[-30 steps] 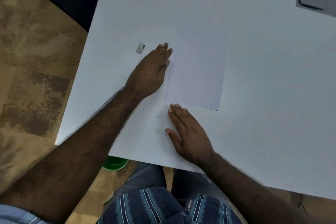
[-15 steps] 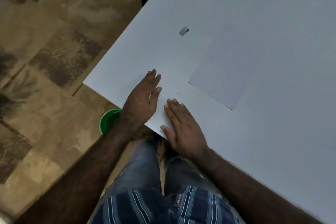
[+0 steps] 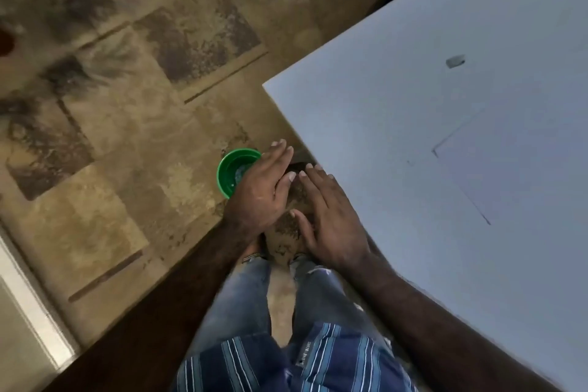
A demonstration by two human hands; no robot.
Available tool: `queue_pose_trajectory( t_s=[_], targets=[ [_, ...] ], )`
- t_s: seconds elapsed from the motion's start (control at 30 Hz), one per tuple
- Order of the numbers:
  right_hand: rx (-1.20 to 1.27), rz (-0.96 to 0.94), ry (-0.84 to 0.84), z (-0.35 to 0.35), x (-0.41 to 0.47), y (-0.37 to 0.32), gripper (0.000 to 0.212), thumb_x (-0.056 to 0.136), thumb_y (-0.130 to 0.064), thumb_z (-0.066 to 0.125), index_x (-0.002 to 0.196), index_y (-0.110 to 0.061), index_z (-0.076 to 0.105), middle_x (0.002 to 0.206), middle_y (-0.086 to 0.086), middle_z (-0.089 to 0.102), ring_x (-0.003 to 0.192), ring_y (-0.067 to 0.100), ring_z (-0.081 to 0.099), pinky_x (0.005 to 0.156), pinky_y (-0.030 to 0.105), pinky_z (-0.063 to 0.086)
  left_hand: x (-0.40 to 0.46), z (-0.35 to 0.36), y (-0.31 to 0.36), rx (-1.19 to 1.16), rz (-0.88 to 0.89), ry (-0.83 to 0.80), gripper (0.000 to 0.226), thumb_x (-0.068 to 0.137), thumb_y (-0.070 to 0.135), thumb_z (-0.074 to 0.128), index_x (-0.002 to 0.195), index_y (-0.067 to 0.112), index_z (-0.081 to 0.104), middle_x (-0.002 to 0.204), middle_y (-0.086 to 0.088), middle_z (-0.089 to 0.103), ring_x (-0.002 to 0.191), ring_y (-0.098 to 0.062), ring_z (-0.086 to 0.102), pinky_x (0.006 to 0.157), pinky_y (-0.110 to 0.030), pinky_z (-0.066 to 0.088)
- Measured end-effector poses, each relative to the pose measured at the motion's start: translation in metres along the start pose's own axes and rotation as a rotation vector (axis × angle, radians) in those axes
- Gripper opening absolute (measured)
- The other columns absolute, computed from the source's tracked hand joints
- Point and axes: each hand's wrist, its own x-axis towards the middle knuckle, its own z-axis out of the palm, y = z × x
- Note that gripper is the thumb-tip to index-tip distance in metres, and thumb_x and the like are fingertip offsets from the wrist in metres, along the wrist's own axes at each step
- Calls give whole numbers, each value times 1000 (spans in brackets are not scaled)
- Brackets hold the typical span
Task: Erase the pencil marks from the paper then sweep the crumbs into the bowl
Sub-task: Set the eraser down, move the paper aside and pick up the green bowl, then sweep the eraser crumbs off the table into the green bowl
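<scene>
I see the view has swung left since half a second ago, so the mottled brown tiled floor (image 3: pixel 127 143) now fills most of the picture and the smooth white tabletop (image 3: pixel 413 124) sits to the right with its corner pointing toward the middle. The flat rectangular paper (image 3: pixel 515 169) has slid toward the right edge of view and lies well in from the tabletop's near edge; I cannot make out any pencil marks on it. Both hands have come off the surface to its near edge: my left hand (image 3: pixel 261 194) is flat, fingers straight and pressed together, now hanging over the rim of the round green bowl (image 3: pixel 229 169), which shows far more fully than before down on the floor. My right hand (image 3: pixel 331 219) is flat too, fingers together, fingertips at the tabletop's edge. The small grey block of eraser (image 3: pixel 455 61) lies alone farther back. Crumbs are too small to tell.
</scene>
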Motion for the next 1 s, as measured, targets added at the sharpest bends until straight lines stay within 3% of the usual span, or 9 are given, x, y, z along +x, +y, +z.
queue_pose_trajectory(
  t_s=[0.07, 0.33, 0.43, 0.57, 0.77, 0.9, 1.0],
  targets=[
    [-24, -17, -47, 14, 9, -16, 65, 109, -37, 59, 162, -2, 43, 171, 17, 40, 163, 30, 32, 132, 52, 31, -14, -11, -25, -3, -61, -18, 50, 108, 22, 54, 153, 1, 52, 163, -16, 47, 156, -24, 39, 129, -43, 33],
    [-138, -5, -211, 86, 42, -41, 69, 107, -41, 56, 164, -5, 40, 174, 16, 34, 164, 30, 27, 135, 51, 23, -54, -34, -127, 136, -194, -88, 56, 104, 25, 53, 154, -1, 50, 163, -22, 46, 154, -37, 41, 126, -57, 35],
    [-185, 34, -294, 113, 53, -38, 70, 108, -43, 53, 166, -8, 35, 176, 16, 29, 166, 30, 22, 136, 52, 21, -63, -27, -159, 286, -211, -167, 62, 105, 32, 47, 160, 4, 43, 167, -21, 39, 158, -38, 33, 130, -55, 24],
    [-247, 58, -369, 152, 66, -27, 73, 109, -48, 51, 169, -11, 31, 178, 16, 22, 167, 31, 16, 136, 54, 19, -68, -5, -199, 432, -263, -287, 75, 106, 39, 52, 169, 11, 23, 176, -19, 20, 165, -37, 12, 133, -55, 8],
    [-304, 60, -509, 220, 84, 4, 76, 110, -51, 51, 172, -25, 17, 181, 14, 9, 169, 31, 5, 137, 50, 6, -64, 44, -260, 523, -386, -374, 84, 107, 49, 47, 172, 19, 4, 177, -20, -9, 165, -36, -8, 133, -54, 3],
    [-370, 45, -621, 264, 93, 31, 78, 110, -51, 52, 173, -34, 8, 182, 11, -2, 169, 29, -4, 137, 51, 2, -62, 83, -305, 550, -444, -403, 86, 107, 52, 47, 171, 20, -1, 176, -21, -13, 165, -37, -9, 134, -54, 4],
    [-344, 60, -609, 297, 97, 53, 79, 108, -49, 59, 172, -34, 17, 182, 11, 3, 169, 30, 1, 137, 52, 7, -59, 113, -336, 529, -488, -395, 87, 107, 55, 45, 171, 20, -1, 177, -21, -11, 165, -37, -7, 134, -54, 5]
  ],
)
